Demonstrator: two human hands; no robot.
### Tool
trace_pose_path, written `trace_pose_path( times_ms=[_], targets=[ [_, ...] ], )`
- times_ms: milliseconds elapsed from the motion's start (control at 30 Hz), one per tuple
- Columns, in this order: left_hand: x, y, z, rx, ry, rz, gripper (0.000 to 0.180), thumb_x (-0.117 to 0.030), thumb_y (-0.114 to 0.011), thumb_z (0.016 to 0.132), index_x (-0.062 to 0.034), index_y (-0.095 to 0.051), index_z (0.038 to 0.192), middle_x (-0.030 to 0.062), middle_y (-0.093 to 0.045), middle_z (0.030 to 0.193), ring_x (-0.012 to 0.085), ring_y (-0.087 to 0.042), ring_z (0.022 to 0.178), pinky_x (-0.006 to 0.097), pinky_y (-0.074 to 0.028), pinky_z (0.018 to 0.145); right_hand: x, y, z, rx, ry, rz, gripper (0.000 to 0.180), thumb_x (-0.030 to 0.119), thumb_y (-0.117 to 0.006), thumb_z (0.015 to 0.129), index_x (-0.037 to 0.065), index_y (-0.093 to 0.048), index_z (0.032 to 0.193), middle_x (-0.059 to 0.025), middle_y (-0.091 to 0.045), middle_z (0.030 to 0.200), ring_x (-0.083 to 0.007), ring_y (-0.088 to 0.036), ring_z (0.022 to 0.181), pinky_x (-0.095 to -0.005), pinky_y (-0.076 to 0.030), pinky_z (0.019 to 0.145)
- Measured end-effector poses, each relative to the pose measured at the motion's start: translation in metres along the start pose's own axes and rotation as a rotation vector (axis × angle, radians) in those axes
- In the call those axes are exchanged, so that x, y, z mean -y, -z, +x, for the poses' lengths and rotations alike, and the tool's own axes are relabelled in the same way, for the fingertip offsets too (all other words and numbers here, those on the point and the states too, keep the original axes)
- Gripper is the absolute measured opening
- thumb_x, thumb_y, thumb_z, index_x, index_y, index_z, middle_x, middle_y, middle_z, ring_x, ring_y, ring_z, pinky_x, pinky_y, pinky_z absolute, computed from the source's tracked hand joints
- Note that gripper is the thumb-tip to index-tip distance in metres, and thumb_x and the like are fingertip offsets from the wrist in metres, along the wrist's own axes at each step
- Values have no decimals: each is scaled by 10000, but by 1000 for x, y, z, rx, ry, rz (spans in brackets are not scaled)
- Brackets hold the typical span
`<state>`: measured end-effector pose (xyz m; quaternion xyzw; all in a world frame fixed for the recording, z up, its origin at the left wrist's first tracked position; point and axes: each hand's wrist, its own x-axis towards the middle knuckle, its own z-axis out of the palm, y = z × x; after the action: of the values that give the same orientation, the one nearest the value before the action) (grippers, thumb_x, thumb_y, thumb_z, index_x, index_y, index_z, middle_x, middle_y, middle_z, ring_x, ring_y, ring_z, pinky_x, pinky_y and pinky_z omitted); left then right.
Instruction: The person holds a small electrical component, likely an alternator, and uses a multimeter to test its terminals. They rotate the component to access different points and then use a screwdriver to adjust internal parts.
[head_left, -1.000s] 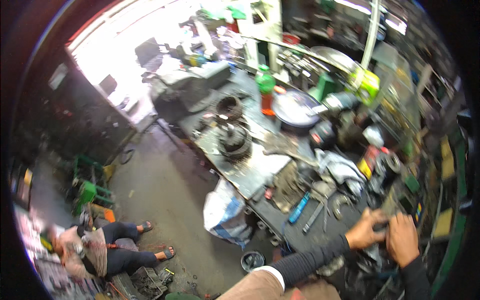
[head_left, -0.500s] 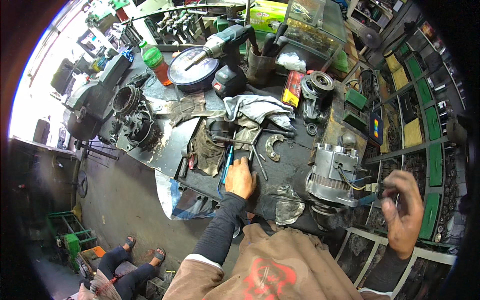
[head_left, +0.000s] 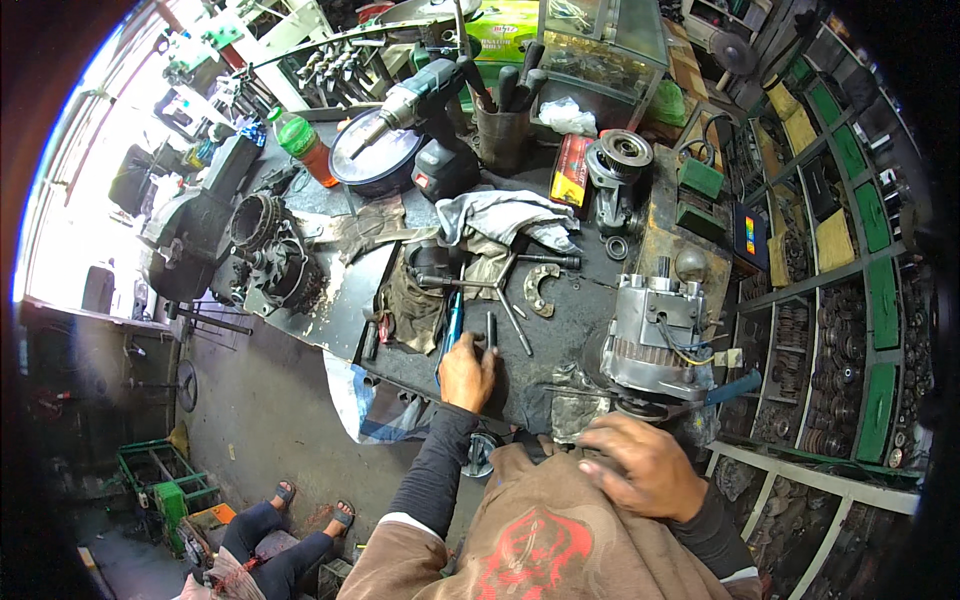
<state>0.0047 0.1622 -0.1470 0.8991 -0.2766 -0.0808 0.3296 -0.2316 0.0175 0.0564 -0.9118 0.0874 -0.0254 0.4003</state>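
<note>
My left hand (head_left: 467,373) rests on the dark bench top with its fingers curled. Close beside it are a blue-handled tool (head_left: 454,325) and a short dark metal rod (head_left: 491,328). What lies under the fingers is hidden. My right hand (head_left: 645,465), slightly blurred, hovers before my brown shirt, fingers outstretched and apart, with nothing visible in it. Beyond it sits a silver alternator (head_left: 655,330) with wires and a blue-handled piece (head_left: 735,387) at its side. A three-armed wrench (head_left: 503,285) and a C-shaped metal piece (head_left: 541,291) lie past my left hand.
Grey rags (head_left: 510,218), a cordless impact driver (head_left: 410,105), a bottle of red liquid (head_left: 303,146) and a pulley-topped part (head_left: 622,170) occupy the far bench. A dismantled housing (head_left: 270,250) is at left. Parts shelves (head_left: 845,230) line the right. Another person's legs (head_left: 290,540) show lower left.
My right hand has come away from the alternator's right side, moving left and down to the front of my shirt. My left hand has drawn slightly back toward me. The view has shifted a little.
</note>
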Motion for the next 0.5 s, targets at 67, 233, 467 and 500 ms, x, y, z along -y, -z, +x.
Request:
trace_pose_path(
  times_ms=[67,233,467,500],
  targets=[
    [-7,7,8,-134,-61,53,288,-233,-777,880,-15,-666,1032,215,-699,955,435,-685,860,521,-539,759,0,-2,2,47,24,3,329,207,-744,911,32,-692,1185,-176,-674,1166,-358,-680,1049,-427,-558,924],
    [26,22,31,56,-3,442,363,-243,-751,862,-23,-570,1086,220,-688,1026,419,-703,923,509,-575,771,-5,5,-12,20,-51,90,340,224,-736,913,18,-689,1179,-179,-686,1132,-368,-677,1043,-429,-553,914],
    [-51,97,6,318,302,-405,363,-198,-716,909,36,-618,1169,91,-673,833,151,-661,738,314,-550,644,6,5,-19,-123,125,-4,376,189,-751,904,52,-681,1247,-174,-664,1247,-331,-690,1047,-412,-565,924],
    [-65,116,-8,322,314,-590,323,-180,-696,931,34,-631,1164,55,-655,866,83,-617,739,257,-526,642,13,6,-16,-151,147,-35,401,190,-746,909,70,-682,1287,-170,-656,1306,-321,-687,1087,-409,-563,953]
  ],
)
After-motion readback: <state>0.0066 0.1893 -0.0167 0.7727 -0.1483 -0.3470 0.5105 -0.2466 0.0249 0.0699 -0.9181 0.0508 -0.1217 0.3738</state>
